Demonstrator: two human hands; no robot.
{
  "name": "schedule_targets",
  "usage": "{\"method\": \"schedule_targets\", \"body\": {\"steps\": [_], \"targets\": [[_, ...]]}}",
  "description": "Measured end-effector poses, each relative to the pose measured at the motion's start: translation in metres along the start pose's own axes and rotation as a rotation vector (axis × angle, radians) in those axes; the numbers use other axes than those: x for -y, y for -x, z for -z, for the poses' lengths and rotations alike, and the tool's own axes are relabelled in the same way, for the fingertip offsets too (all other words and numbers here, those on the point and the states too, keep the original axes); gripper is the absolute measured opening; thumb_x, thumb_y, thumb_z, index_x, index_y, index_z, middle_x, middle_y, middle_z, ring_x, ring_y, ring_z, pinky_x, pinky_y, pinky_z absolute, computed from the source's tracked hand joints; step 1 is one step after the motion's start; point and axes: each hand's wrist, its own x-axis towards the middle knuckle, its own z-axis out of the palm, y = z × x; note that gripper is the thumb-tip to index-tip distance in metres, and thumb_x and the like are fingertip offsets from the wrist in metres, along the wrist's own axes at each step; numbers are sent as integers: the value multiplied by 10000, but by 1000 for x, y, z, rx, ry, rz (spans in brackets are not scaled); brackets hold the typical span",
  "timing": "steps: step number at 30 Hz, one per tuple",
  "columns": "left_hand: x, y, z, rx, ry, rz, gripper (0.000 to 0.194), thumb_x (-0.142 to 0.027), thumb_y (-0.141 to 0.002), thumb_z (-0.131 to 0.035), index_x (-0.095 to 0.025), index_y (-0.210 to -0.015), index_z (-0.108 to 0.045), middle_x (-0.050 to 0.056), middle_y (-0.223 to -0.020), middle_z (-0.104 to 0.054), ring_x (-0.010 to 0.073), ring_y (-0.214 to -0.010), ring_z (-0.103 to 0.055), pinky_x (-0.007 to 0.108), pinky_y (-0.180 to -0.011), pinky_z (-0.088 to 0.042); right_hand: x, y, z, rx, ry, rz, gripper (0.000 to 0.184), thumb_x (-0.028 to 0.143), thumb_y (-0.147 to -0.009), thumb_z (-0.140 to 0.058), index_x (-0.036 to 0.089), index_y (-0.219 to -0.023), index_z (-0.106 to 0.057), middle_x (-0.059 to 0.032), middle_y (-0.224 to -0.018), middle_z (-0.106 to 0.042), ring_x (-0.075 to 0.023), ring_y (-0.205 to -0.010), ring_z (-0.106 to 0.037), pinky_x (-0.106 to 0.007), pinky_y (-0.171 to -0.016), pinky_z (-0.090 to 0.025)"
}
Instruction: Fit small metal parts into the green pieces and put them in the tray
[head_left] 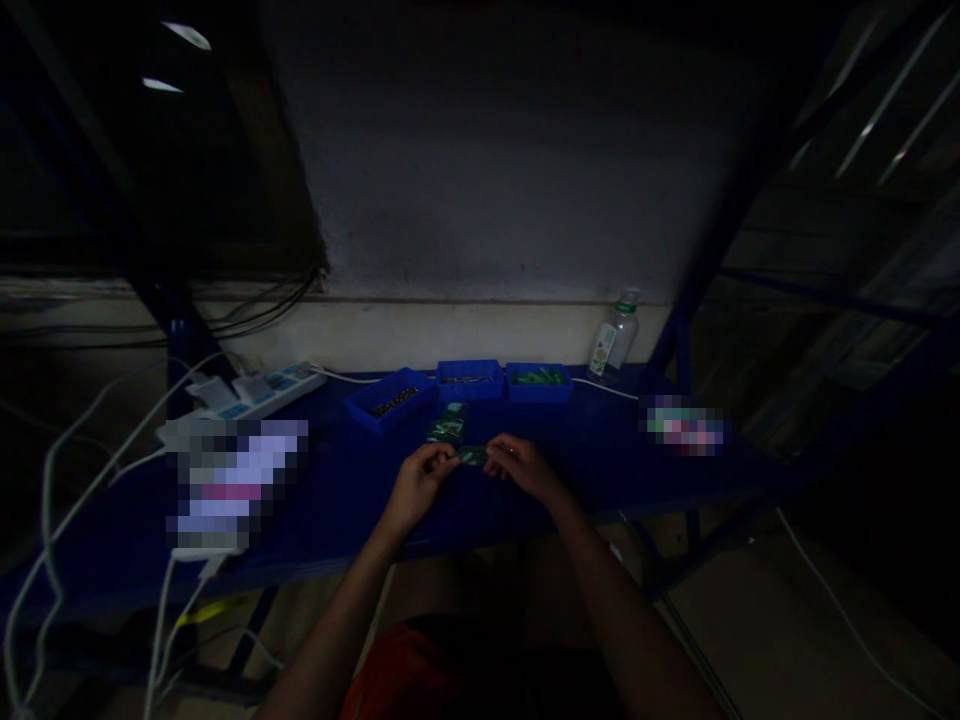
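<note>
A small green packet, perhaps a plastic bag, stretches between my two hands just above the blue table. My left hand pinches its left end, fingers closed. At the other end my right hand is closed too, thumb and fingertips on the edge. Right behind them lies another dark green packet with lighter pieces showing. Three blue bins stand farther back: a left bin with small brassy parts, a middle bin with thin metal pieces, and a right bin with green pieces. Dim light hides fine detail.
A clear bottle stands at the back right by the wall. White power strips and cables occupy the left. Blurred-out items lie at the left and right. Blue frame posts rise beside the blue table.
</note>
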Motion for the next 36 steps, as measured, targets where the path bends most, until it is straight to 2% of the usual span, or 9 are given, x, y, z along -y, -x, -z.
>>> {"method": "schedule_targets", "body": {"steps": [3, 5, 11, 14, 20, 25, 28, 32, 36], "targets": [[0, -1, -1, 90, 88, 53, 221, -367, -710, -569, -156, -776, -562, -34, -587, -467, 88, -515, -419, 192, -487, -317, -1, -2, 0, 0, -112, -32, 346, 446, -828, -356, 147, -847, -529, -75, -780, -653, -131, -644, -608, -210, -516, -415], [-1, -1, -2, 112, 131, 68, 223, -365, -715, -561, -155, -789, -553, -28, -608, -488, 88, -524, -438, 190, -493, -334, -1, -2, 0, -12, -120, -35, 361, 456, -825, -356, 141, -836, -532, -82, -778, -655, -136, -646, -612, -213, -516, -418], [-7, 1, 1, 145, 170, 114, 297, -368, -747, -510, -150, -942, -559, 23, -714, -583, 137, -636, -536, 221, -570, -401, -3, 0, 1, -62, -28, -4, 223, 378, -724, -556, 164, -786, -557, -7, -683, -613, -118, -627, -572, -216, -544, -419], [-10, 2, 3, 160, 130, 125, 302, -377, -748, -506, -144, -915, -602, 23, -703, -600, 138, -618, -531, 219, -554, -388, -1, 0, 1, -76, -27, 2, 211, 364, -696, -588, 172, -779, -562, 13, -665, -584, -105, -602, -541, -211, -541, -415], [-8, 3, 0, 140, 78, 143, 287, -395, -703, -553, -139, -784, -653, 35, -737, -645, 158, -656, -547, 229, -585, -394, 4, 2, 0, -90, 36, 23, 239, 408, -746, -519, 174, -760, -571, 14, -667, -560, -92, -586, -507, -201, -537, -404], [-2, 1, -3, 105, 75, 113, 269, -386, -693, -568, -138, -781, -619, 29, -708, -623, 149, -650, -550, 232, -591, -403, -1, 1, 0, -66, 24, 31, 200, 345, -722, -561, 180, -835, -552, 1, -714, -593, -122, -662, -559, -216, -563, -421], [0, 0, -4, 79, 141, 117, 273, -344, -675, -592, -154, -867, -550, 10, -702, -611, 129, -636, -554, 212, -573, -403, -5, -1, -1, -75, 14, 38, 190, 315, -716, -568, 184, -850, -538, 1, -722, -603, -126, -670, -572, -220, -570, -422], [1, 0, -4, 62, 141, 142, 408, -324, -680, -586, -163, -1040, -480, -8, -688, -608, 120, -609, -554, 206, -558, -399, -8, -1, -2, -75, 30, 49, 160, 301, -723, -555, 188, -832, -526, 14, -696, -600, -116, -634, -564, -220, -568, -417], [-1, 1, -4, 91, 49, 152, 286, -339, -684, -575, -133, -882, -578, 7, -664, -599, 130, -594, -538, 217, -549, -380, -8, -2, -4, -98, 107, 89, 128, 295, -739, -543, 195, -817, -519, 22, -688, -590, -111, -618, -552, -229, -588, -414]]}}
